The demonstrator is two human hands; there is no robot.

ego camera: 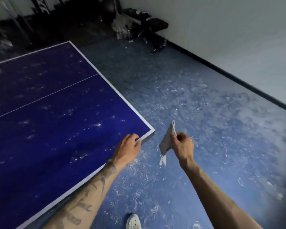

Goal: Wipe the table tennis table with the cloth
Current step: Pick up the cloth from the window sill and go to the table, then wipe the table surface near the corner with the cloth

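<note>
Near end of a table tennis table (56, 113), seen from beside its corner. The blue playing surface carries pale smears and specks over nearly the whole visible area, thickest toward the near corner and along the white border line (116, 86). No cleaned swath can be told apart from the rest, so the wiping appears to be at its start, with essentially the whole surface left to do.

The blue floor (205, 129) around the table is scuffed white in the same way. A pale wall (238, 30) runs behind, and dark gear (144, 22) is heaped in the far corner, too blurred to identify.

The left hand (127, 146) rests on the table's edge just beside the near corner, fingers loosely bent over the border and holding nothing. The right hand (182, 146) is off the table, over the floor, thumb and fingers closed in a pinch on the cloth (166, 142). This grey cloth, crumpled, hangs in the air near the corner and clear of the surface, a frayed tail trailing below. It has yet to be brought onto the table. A white perforated shoe (133, 221) shows at the bottom edge.

Writing: a dark strip at upper left (40, 7) bears light lettering, blurred beyond reading. No brand or label is legible on table, cloth or shoe.
</note>
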